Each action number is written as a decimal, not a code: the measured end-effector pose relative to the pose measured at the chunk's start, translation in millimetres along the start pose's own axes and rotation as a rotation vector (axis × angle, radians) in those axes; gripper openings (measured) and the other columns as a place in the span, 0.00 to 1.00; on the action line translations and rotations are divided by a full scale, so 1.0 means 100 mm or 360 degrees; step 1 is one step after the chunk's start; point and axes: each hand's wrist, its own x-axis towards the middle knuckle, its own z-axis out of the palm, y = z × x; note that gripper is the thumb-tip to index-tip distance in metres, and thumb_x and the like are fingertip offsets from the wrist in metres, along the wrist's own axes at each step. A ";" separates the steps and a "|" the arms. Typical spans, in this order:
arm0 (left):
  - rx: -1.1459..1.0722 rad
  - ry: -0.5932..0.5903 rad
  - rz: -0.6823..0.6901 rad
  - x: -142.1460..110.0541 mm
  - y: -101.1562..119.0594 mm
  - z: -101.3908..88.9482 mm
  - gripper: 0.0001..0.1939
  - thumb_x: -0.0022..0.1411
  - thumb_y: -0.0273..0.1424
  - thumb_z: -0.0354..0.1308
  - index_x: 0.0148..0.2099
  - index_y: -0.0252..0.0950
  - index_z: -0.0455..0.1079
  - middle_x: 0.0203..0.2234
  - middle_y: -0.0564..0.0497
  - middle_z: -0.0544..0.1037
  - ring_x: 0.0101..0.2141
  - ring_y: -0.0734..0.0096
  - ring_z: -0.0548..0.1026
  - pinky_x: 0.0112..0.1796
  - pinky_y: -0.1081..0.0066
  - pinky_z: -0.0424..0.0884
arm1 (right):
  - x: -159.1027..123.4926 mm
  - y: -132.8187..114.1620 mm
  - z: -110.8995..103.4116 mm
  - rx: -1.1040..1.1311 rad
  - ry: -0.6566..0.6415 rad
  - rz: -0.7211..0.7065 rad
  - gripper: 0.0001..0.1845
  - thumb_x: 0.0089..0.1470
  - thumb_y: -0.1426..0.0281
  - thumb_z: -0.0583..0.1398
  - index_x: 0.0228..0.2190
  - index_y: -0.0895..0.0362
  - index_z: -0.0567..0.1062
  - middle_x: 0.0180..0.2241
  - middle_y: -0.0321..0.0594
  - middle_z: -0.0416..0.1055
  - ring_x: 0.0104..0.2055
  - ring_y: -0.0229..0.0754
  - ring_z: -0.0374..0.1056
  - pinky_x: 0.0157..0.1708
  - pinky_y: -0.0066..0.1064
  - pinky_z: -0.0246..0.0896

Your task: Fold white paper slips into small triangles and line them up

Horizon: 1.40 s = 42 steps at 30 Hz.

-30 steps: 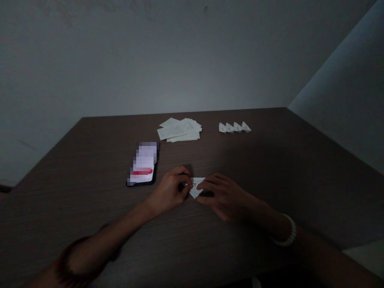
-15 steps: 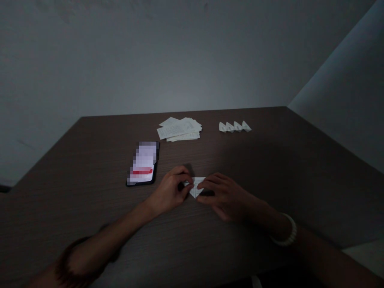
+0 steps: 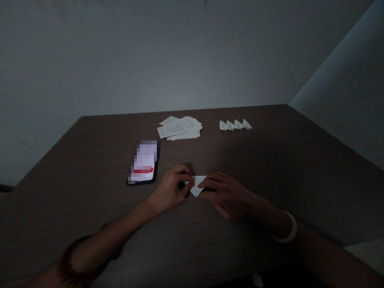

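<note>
A small folded piece of printed paper (image 3: 197,190), triangular with its tip toward me, lies on the dark wooden table (image 3: 135,240). My left hand (image 3: 172,188) pinches its left side between thumb and fingers. From the right, my right hand (image 3: 226,194) has its fingers closed over the paper's right side, covering that corner. A dark band circles my left forearm, and a pale beaded bracelet (image 3: 291,228) is on my right wrist.
A loose pile of printed paper sheets (image 3: 180,129) lies toward the back of the table. Right of it stand several folded paper pieces (image 3: 230,126) in a row. A phone (image 3: 144,162) with a lit screen rests left of my hands. A wall (image 3: 180,56) rises behind.
My hands and the folded paper stay nearly in place, with only slight finger movement. The whole view has shifted very slightly.
</note>
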 end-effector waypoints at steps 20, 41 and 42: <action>0.0011 0.0027 -0.0002 0.01 0.01 -0.02 0.06 0.57 0.23 0.59 0.31 0.34 0.77 0.33 0.48 0.73 0.35 0.66 0.72 0.37 0.65 0.70 | 0.03 -0.02 0.00 -0.0049 -0.0028 0.0011 0.25 0.52 0.74 0.57 0.52 0.52 0.70 0.56 0.46 0.61 0.54 0.49 0.58 0.51 0.43 0.55; 0.0445 -0.0317 0.0512 -0.27 -0.05 -0.29 0.17 0.62 0.22 0.51 0.51 0.37 0.72 0.48 0.41 0.71 0.47 0.56 0.69 0.47 0.54 0.68 | 0.00 -0.02 0.04 -0.0131 -0.0008 0.0047 0.22 0.54 0.70 0.58 0.52 0.50 0.70 0.58 0.43 0.62 0.56 0.52 0.57 0.52 0.47 0.55; 0.0469 -0.0342 0.0526 -0.26 -0.06 -0.29 0.17 0.62 0.23 0.51 0.51 0.37 0.72 0.48 0.41 0.71 0.48 0.55 0.69 0.48 0.53 0.67 | 0.00 -0.02 0.04 -0.0133 -0.0015 0.0039 0.23 0.53 0.70 0.58 0.52 0.51 0.70 0.58 0.43 0.62 0.56 0.52 0.57 0.52 0.47 0.55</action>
